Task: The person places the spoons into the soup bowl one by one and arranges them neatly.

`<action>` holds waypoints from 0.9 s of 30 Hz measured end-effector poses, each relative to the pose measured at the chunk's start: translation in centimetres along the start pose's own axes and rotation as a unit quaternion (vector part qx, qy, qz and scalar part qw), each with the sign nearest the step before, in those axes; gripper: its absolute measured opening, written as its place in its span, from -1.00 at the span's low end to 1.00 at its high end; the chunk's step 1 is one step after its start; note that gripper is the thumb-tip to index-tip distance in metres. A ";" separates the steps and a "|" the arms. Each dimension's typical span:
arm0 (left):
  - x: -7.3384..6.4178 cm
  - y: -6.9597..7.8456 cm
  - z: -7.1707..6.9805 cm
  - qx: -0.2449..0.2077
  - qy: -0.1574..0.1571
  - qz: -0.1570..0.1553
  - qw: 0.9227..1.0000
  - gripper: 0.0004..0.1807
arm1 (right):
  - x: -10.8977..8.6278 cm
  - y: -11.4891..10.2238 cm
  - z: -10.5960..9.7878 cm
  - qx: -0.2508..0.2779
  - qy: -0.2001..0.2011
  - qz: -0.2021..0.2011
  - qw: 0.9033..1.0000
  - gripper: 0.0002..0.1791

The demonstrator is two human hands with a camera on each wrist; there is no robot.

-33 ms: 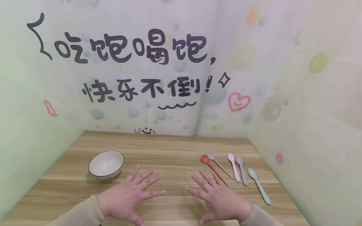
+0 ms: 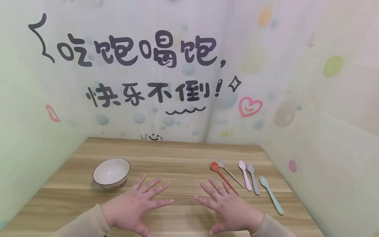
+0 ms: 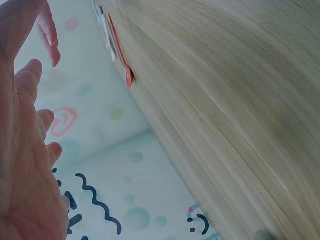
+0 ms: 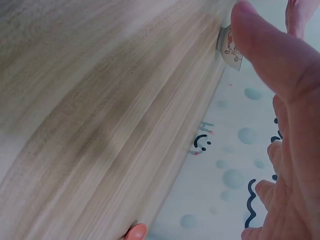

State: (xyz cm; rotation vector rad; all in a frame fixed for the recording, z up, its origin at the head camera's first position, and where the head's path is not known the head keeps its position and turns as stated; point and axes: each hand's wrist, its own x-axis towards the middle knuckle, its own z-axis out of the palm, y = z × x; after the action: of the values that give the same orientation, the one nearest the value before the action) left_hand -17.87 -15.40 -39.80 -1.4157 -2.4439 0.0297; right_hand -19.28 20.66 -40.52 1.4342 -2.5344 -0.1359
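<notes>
Both hands hover over the wooden table with fingers spread and nothing held. My left hand (image 2: 133,205) is nearest to a white bowl (image 2: 111,172) with a dark rim, which stands upright behind it to the left. The right hand (image 2: 231,209) is nearest to a red spoon (image 2: 214,167), whose handle end lies just beyond its fingers. Beside that spoon lie a beige spoon (image 2: 220,163), a pink spoon (image 2: 242,165), a grey-purple spoon (image 2: 250,169) and a pale green spoon (image 2: 264,181). A flower pattern shows on the bowl's outside (image 4: 232,50) in the right wrist view.
The wood-grain table (image 2: 171,158) meets a back wall (image 2: 189,125) with black lettering and coloured dots. Side walls (image 2: 334,158) bound it at left and right. The red and beige spoons lie slanted and close together.
</notes>
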 end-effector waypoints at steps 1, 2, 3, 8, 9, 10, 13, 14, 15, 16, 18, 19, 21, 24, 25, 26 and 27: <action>0.0 0.0 0.0 0.000 0.000 0.000 1.000 0.10 | 0.0 0.0 0.0 -0.001 0.001 0.000 1.000 0.13; 0.0 0.0 0.0 0.000 0.000 0.000 1.000 0.10 | 0.0 0.0 0.0 -0.002 0.002 0.000 1.000 0.13; 0.0 0.0 0.0 0.001 0.000 0.001 1.000 0.10 | 0.1 0.0 0.0 -0.003 0.004 0.000 1.000 0.13; 0.0 -0.2 0.0 0.005 -0.004 0.000 1.000 0.10 | 0.2 0.1 -0.1 -0.007 0.017 -0.005 1.000 0.15; 0.0 -0.2 0.0 0.005 -0.005 0.000 1.000 0.10 | 0.2 0.1 -0.1 -0.008 0.020 -0.007 1.000 0.16; 0.0 -0.2 -0.1 0.006 -0.005 0.000 1.000 0.10 | 0.2 0.2 -0.1 -0.007 0.021 -0.008 1.000 0.17; 0.0 -0.3 -0.1 0.006 -0.004 0.000 1.000 0.09 | 0.3 0.3 -0.1 -0.009 0.025 -0.011 1.000 0.17; 0.0 -0.2 -0.1 0.005 -0.004 0.001 1.000 0.09 | 0.3 0.3 -0.1 -0.008 0.026 -0.012 1.000 0.16; -0.1 -0.2 -0.1 0.003 -0.004 -0.001 1.000 0.09 | 0.2 0.3 -0.1 -0.005 0.026 -0.012 1.000 0.15; -0.1 -0.2 -0.1 0.001 -0.004 -0.002 1.000 0.08 | 0.2 0.3 -0.1 -0.003 0.028 -0.012 1.000 0.13; -0.2 -0.1 -0.1 -0.006 -0.004 -0.008 1.000 0.07 | 0.2 0.3 0.0 0.006 0.034 -0.010 0.999 0.10; -0.2 -0.1 -0.1 -0.011 -0.003 -0.012 1.000 0.06 | 0.2 0.3 0.0 0.013 0.039 -0.008 0.999 0.08; -0.4 -0.1 0.1 -0.024 0.002 -0.025 0.999 0.03 | 0.2 0.4 0.2 0.026 0.049 -0.005 0.998 0.04; -0.7 -0.3 0.4 -0.039 0.025 -0.053 0.998 -0.01 | 0.1 0.6 0.7 0.037 0.064 0.001 0.997 -0.01; -0.9 -0.4 0.5 -0.043 0.037 -0.064 0.996 -0.02 | 0.1 0.6 0.9 0.039 0.070 0.003 0.997 -0.03; -1.0 -0.5 0.6 -0.045 0.049 -0.078 0.995 -0.04 | 0.1 0.7 1.1 0.040 0.074 0.007 0.996 -0.05; -1.2 -0.6 0.7 -0.048 0.060 -0.092 0.993 -0.06 | 0.0 0.8 1.4 0.043 0.079 0.012 0.996 -0.07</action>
State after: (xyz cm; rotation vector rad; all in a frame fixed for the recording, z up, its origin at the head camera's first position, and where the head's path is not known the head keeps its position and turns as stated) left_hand -18.01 -16.62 -40.68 -1.1855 -2.4931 -0.2100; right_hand -20.31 21.01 -41.69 1.3844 -2.4549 0.0880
